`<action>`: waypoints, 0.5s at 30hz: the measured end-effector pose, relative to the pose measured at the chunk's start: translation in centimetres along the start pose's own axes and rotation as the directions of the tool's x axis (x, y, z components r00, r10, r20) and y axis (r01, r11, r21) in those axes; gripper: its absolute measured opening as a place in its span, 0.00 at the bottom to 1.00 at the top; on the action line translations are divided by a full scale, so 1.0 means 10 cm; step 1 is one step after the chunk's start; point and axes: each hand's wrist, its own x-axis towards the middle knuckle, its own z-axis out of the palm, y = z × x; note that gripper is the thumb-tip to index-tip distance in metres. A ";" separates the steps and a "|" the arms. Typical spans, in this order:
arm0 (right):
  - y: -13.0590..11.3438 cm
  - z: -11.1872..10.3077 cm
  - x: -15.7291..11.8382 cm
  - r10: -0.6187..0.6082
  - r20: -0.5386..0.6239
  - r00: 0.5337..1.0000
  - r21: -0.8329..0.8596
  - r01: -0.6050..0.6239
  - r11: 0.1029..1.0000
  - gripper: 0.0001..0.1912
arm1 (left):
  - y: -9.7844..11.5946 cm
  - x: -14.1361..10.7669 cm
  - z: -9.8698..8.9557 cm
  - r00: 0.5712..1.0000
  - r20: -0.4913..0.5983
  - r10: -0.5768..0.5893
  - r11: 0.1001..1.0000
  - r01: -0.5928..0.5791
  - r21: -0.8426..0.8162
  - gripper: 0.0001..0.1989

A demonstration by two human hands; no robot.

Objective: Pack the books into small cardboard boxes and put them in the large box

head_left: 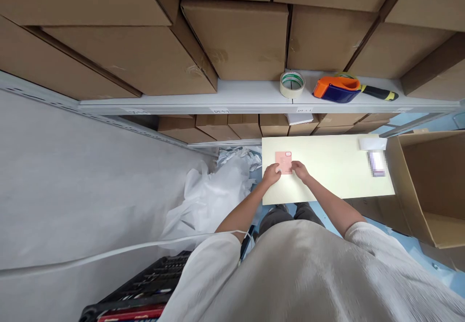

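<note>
A small pink square packet (284,161) lies on the pale yellow table (327,167), near its left end. My left hand (272,174) is closed on the packet's lower left corner, with the thumb over its edge. At the right edge of the packet is my right hand (299,170), its fingers bent and together at the edge. A small dark-edged outline with white inside shows at the packet's upper right corner.
Above the table, a shelf holds a tape roll (292,84), an orange tape dispenser (337,88) and cardboard boxes (240,36). An open carton (410,186) stands right, white plastic sheeting (207,196) left. A blurred purple-white item (377,163) lies at the table's right end.
</note>
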 end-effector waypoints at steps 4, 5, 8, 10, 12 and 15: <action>-0.05 -0.08 -0.04 0.025 -0.067 0.997 0.010 -0.024 1.000 0.23 | 0.08 0.04 0.08 0.999 0.051 0.001 0.988 0.007 -0.156 0.29; -0.07 -0.10 -0.05 0.018 -0.088 0.996 -0.005 -0.019 1.000 0.22 | 0.12 0.05 0.11 0.998 0.070 0.002 0.977 0.013 -0.214 0.30; -0.13 -0.17 -0.07 -0.027 -0.166 0.986 -0.084 0.013 0.996 0.19 | 0.25 0.07 0.19 0.993 0.115 0.027 0.931 0.017 -0.364 0.29; -0.17 -0.19 -0.09 -0.071 -0.206 0.976 -0.138 0.042 0.990 0.19 | 0.34 0.07 0.21 0.993 0.107 0.058 0.913 -0.009 -0.407 0.26; -0.21 -0.17 -0.10 -0.127 -0.205 0.971 -0.158 0.095 0.983 0.19 | 0.41 0.05 0.19 0.995 0.068 0.077 0.913 -0.043 -0.406 0.21; -0.23 -0.09 -0.10 -0.184 -0.082 0.979 -0.101 0.176 0.979 0.18 | 0.44 0.01 0.09 0.999 -0.015 0.042 0.928 -0.045 -0.370 0.16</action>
